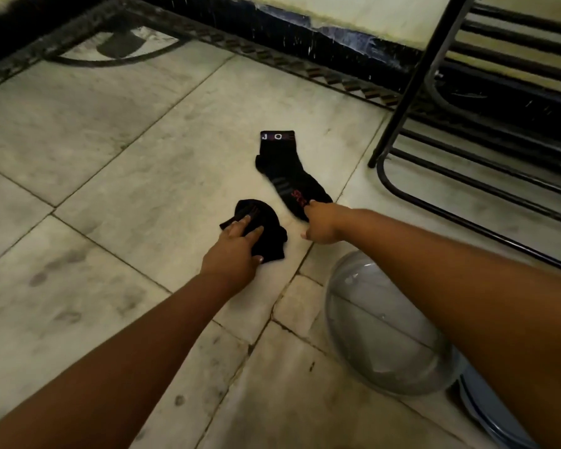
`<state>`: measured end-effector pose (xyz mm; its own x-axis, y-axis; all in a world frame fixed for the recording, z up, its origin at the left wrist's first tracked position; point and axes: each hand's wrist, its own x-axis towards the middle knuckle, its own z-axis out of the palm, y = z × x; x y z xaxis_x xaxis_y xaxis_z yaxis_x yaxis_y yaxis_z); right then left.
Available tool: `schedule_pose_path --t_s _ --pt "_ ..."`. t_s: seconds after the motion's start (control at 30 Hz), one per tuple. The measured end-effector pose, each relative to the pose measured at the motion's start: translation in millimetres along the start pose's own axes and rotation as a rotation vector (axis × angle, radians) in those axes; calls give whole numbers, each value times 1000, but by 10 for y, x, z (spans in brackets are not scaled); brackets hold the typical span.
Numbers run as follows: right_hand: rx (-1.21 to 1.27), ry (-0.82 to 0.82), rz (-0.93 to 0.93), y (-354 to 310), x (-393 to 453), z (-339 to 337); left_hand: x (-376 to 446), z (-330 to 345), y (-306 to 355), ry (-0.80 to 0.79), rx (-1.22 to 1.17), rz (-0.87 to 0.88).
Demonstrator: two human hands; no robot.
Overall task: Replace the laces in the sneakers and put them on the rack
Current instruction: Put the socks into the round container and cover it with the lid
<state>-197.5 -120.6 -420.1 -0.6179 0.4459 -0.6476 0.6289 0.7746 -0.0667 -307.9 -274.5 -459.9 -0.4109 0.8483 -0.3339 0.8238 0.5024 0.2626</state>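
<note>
Two black socks lie on the pale tiled floor. One sock (pixel 285 170) is stretched out flat, its cuff lettered and pointing away from me. My right hand (pixel 321 223) pinches this sock at its toe end. The other sock (pixel 269 234) is crumpled in a heap nearer to me. My left hand (pixel 237 251) rests on the heap with its fingers spread flat. No sneakers or laces are in view.
A black metal rack (pixel 467 176) with bare bars stands at the right, against the wall. A clear plastic dome-shaped lid (pixel 379 322) lies on the floor under my right forearm, with a blue object (pixel 489 413) behind it. A dark patterned skirting runs along the far wall.
</note>
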Motion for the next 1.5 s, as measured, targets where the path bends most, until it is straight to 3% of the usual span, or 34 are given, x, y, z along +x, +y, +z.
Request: schedule_pose_path --t_s 0.17,0.4,0.53,0.57,0.63,0.7,0.83,1.07,1.37,1.5 --pt "42 98 -105 -402 -455 323 -229 154 -69 105 -36 -54" --pt "-34 88 -289 -1020 -1221 1028 -387 113 -148 127 -86 -40" --pt "130 1 -278 -1175 -1552 1231 -755 151 -3 332 -417 217" --pt "210 -12 -259 -1161 -1593 1199 -870 184 54 289 -551 236" --pt "358 8 -233 -1072 -1632 1058 -1067 217 164 56 -832 164" --pt "387 123 -229 -954 -1611 856 -1152 189 232 -134 -998 84" --pt "157 344 -211 -733 -1400 463 -1080 70 259 -147 -1170 -54" --pt "3 368 -90 -356 -773 167 -688 -63 439 96 -583 48" --pt "-80 184 -17 -308 -570 314 -574 142 518 -10 -10 57" --pt "-146 243 14 -413 -537 459 -707 244 493 34 -23 44"
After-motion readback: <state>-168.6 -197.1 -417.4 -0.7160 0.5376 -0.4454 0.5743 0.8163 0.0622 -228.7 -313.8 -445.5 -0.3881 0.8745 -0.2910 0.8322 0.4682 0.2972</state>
